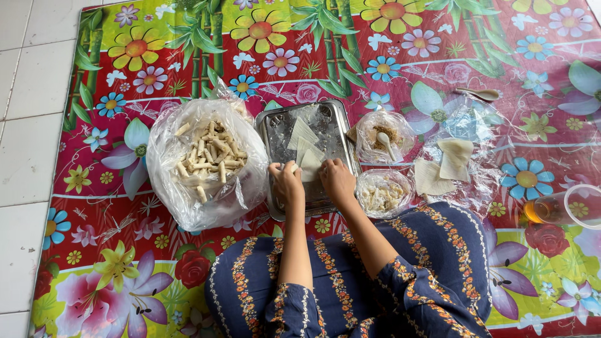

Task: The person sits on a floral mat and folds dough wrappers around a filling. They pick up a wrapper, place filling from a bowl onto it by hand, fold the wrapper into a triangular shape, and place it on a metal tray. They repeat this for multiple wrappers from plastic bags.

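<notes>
My left hand (pixel 286 182) and my right hand (pixel 337 179) rest side by side on a metal tray (pixel 275 128), fingers curled on a pale pastry wrapper (pixel 310 164) between them. Two more triangular wrappers (pixel 302 134) lie further up the tray. To the left stands a clear plastic bag (pixel 164 156) full of several rolled pastry sticks (pixel 210 156). Right of the tray, one small bowl (pixel 383 194) holds pale chopped filling. Another bowl (pixel 383 136) behind it holds brown filling and a white spoon (pixel 386 145).
Everything sits on a red flowered mat (pixel 125 244) over white floor tiles (pixel 25 125). Spare wrappers (pixel 446 166) lie on clear plastic at right. A spoon (pixel 479 94) lies beyond them. A clear cup (pixel 563 206) with amber liquid lies at the right edge. My patterned blue clothing (pixel 426 269) fills the foreground.
</notes>
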